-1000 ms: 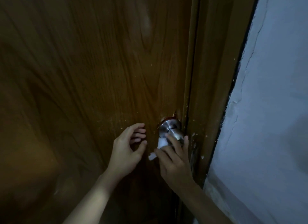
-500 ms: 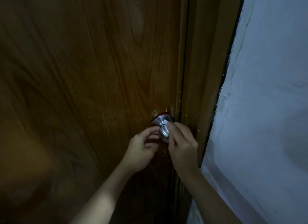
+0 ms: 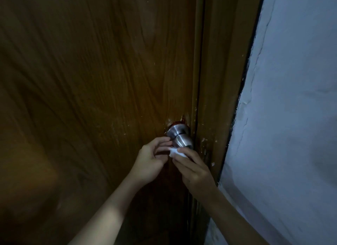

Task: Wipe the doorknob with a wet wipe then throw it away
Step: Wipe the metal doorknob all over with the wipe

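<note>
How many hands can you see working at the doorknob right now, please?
2. The left hand is curled beside the metal doorknob, fingertips near its neck. The right hand is just below the knob, holding the white wet wipe against its underside.

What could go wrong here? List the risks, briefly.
1. The wet wipe is a small wad pinched at the fingertips of the right hand below the doorknob; it could slip and drop.
2. The wad sits below the knob's outer end, so the neck and upper side may go unwiped.
</note>
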A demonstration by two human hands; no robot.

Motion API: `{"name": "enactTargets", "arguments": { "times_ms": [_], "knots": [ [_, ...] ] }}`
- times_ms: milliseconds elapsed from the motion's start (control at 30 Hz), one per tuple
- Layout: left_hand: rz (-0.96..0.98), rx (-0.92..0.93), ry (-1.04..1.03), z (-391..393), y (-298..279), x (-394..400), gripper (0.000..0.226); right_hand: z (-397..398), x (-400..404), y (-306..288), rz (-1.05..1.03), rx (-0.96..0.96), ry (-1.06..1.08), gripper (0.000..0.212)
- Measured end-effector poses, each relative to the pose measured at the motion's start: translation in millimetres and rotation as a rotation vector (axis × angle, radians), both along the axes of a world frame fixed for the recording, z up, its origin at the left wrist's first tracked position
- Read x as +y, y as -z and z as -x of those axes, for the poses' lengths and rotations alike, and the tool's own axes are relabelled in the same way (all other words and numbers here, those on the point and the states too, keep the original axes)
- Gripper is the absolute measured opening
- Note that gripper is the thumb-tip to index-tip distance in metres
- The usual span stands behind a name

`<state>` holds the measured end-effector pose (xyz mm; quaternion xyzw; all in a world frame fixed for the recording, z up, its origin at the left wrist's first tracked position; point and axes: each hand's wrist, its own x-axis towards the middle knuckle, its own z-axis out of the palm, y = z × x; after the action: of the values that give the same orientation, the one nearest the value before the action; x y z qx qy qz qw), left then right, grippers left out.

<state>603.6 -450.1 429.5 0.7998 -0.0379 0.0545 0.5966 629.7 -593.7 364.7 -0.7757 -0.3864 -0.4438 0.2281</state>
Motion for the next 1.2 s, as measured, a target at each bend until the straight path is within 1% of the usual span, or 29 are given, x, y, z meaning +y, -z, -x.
{"name": "enactTargets", "arguments": {
  "times_ms": [33, 67, 167, 200, 333, 433, 533, 633, 667, 700, 767, 800, 833, 867, 933, 967, 1033, 1100, 1200],
  "knots": [
    [-0.006, -0.001, 0.0, 0, 0, 0, 0.05, 2, -2, 2, -0.022, 0.002, -0.012, 0.02],
    [-0.011, -0.003, 0.004, 1, -1, -1, 0.05, 5, -4, 3, -0.091, 0.009, -0.01, 0.02],
    [-0.022, -0.001, 0.018, 2, -1, -4, 0.054, 8, -6, -5, -0.416, 0.097, 0.072, 0.024],
    [-0.022, 0.002, 0.021, 3, -1, -5, 0.055, 8, -5, -8, -0.473, 0.138, 0.099, 0.026],
    [-0.011, 0.026, 0.036, 6, -2, -7, 0.058, 9, 4, -8, -0.439, 0.208, 0.082, 0.031],
    [-0.014, 0.029, 0.03, 6, -4, -8, 0.059, 14, 9, -5, -0.455, 0.244, 0.102, 0.035],
    [-0.022, 0.034, 0.02, 8, -4, -9, 0.06, 20, 8, 9, -0.394, 0.344, 0.107, 0.039],
    [-0.014, 0.052, 0.024, 10, -4, -12, 0.06, 30, 0, 21, -0.336, 0.38, 0.021, 0.04],
    [-0.014, 0.056, 0.023, 10, -4, -12, 0.06, 32, -2, 20, -0.375, 0.385, -0.002, 0.038],
    [-0.015, 0.063, 0.024, 10, -5, -12, 0.061, 35, -3, 15, -0.461, 0.399, -0.005, 0.037],
    [-0.025, 0.073, 0.021, 10, -6, -12, 0.062, 34, -2, -1, -0.704, 0.437, 0.069, 0.034],
    [-0.032, 0.074, 0.019, 10, -6, -13, 0.063, 33, 0, -10, -0.79, 0.47, 0.115, 0.035],
    [-0.042, 0.073, 0.016, 10, -7, -14, 0.063, 31, 2, -20, -0.82, 0.535, 0.14, 0.038],
    [-0.058, 0.068, 0.012, 10, -7, -14, 0.064, 28, 4, -27, -0.804, 0.639, 0.138, 0.043],
    [-0.107, 0.045, 0.007, 11, -8, -15, 0.066, 20, 9, -35, -0.748, 0.897, 0.073, 0.052],
    [-0.135, 0.031, 0.008, 12, -8, -15, 0.067, 17, 12, -36, -0.77, 1.024, 0.016, 0.054],
    [-0.203, 0.002, 0.009, 14, -8, -14, 0.068, 17, 16, -36, -0.912, 1.213, -0.122, 0.053],
    [-0.277, -0.026, 0.018, 16, -9, -13, 0.07, 18, 15, -38, -1.097, 1.349, -0.23, 0.043],
    [-0.373, -0.046, 0.044, 18, -12, -9, 0.072, 18, 10, -56, -1.503, 1.74, -0.561, 0.026]
  ]
}}
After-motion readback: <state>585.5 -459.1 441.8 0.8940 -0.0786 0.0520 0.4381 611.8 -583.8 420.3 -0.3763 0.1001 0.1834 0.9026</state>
